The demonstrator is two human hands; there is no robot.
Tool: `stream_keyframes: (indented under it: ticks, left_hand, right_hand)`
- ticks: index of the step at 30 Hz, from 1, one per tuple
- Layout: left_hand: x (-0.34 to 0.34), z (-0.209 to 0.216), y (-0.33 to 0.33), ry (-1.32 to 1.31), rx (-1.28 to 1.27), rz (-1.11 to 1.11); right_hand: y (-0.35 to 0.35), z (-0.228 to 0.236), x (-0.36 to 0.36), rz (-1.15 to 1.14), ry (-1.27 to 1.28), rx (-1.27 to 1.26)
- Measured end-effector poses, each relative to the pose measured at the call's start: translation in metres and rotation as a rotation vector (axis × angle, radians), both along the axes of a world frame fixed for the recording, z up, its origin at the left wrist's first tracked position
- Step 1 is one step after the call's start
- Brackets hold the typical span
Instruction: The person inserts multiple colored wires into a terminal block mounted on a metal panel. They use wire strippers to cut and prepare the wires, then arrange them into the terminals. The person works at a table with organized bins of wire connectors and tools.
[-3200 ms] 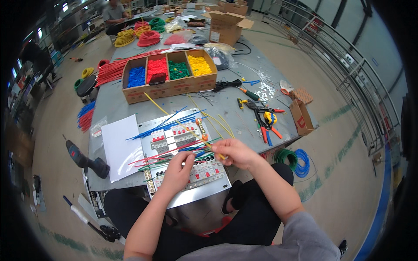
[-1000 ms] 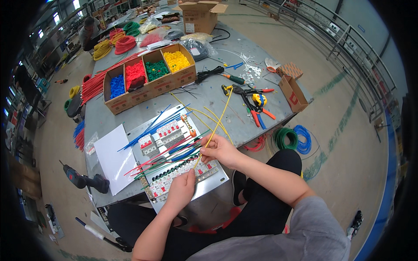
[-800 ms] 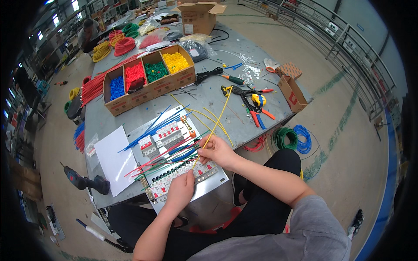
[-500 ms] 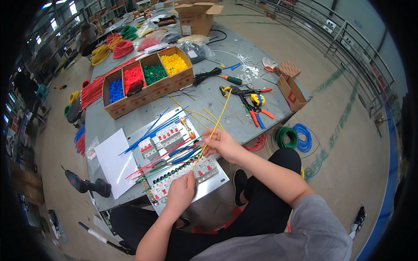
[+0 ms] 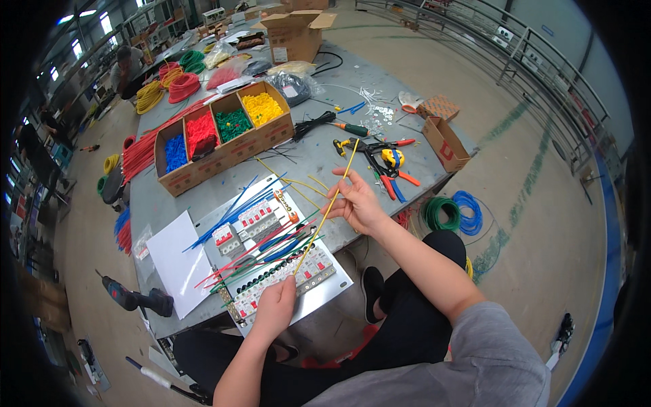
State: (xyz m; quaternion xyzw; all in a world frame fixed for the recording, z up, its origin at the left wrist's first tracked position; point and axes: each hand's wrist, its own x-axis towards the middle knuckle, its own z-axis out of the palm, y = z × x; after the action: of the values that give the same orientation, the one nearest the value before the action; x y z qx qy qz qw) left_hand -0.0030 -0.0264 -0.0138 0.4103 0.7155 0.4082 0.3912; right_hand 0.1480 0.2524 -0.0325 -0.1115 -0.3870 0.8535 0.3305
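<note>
A thin yellow wire (image 5: 346,167) runs slantwise over a metal mounting plate (image 5: 330,279). My left hand (image 5: 275,306) pinches its lower end near the plate's front edge. Around the wire's middle, the fingers of my right hand (image 5: 358,203) curl loosely, some of them spread. On the plate, a front row of circuit breakers (image 5: 314,270) stands near my left hand. Further back are a smaller breaker (image 5: 228,239) and a breaker group (image 5: 259,219). Blue wires (image 5: 215,228), red and green wires and blue-handled pliers (image 5: 279,252) lie across the plate.
A divided cardboard box (image 5: 224,157) holds blue, red, green and yellow small parts. Cutters (image 5: 385,178), a yellow tape measure (image 5: 392,158) and a screwdriver (image 5: 352,129) lie right. White paper (image 5: 178,261) and a cordless drill (image 5: 135,293) are left. Wire coils (image 5: 441,214) lie on the floor.
My right hand has moved up along the yellow wire and its fingers have loosened from a tight pinch. My left hand still grips the lower end. The whole view has shifted slightly.
</note>
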Motion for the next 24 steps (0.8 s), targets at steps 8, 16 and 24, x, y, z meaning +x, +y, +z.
stream_keyframes:
  ticks: [8, 16, 24]
  left_hand:
    - [-0.007, 0.01, -0.001, 0.111, -0.033, -0.002]
    - [-0.065, 0.009, -0.009, 0.321, 0.011, 0.175]
    - [-0.13, -0.017, -0.026, 0.88, -0.214, 0.253]
  right_hand:
    - [0.008, -0.003, 0.0, -0.065, -0.02, -0.014]
    - [0.047, -0.009, 0.011, -0.273, -0.212, -0.035]
    - [0.032, -0.019, 0.0, 0.153, -0.77, 0.117]
